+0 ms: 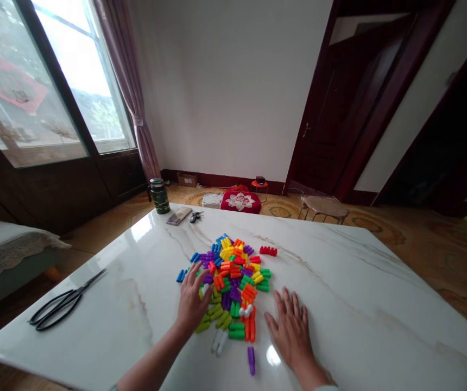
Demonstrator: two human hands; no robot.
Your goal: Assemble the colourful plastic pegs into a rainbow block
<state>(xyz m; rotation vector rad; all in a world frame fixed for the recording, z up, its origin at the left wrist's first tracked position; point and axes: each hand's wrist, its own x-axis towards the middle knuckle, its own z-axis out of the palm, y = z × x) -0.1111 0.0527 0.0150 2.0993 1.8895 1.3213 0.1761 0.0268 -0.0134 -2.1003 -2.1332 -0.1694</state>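
A heap of colourful plastic building blocks (233, 269), shaped like joined rounded pegs, lies on the white marble-patterned table (351, 282). My left hand (193, 298) reaches over the heap's left side with its fingers apart, near olive-green blocks (216, 314) and purple ones. A white piece shows beside its thumb; whether they touch I cannot tell. Palm down on the table, to the right of the heap, my right hand (292, 326) has its fingers spread and holds nothing. Between the hands, at the near side, are a white block (219, 343) and a purple piece (251, 360).
Black-handled scissors (64, 304) lie at the table's left. Near the far edge are a camouflage-patterned flask (159, 196), a phone (179, 215) and keys (195, 217). A red block (268, 251) sits apart. Stools (325, 207) stand beyond the table.
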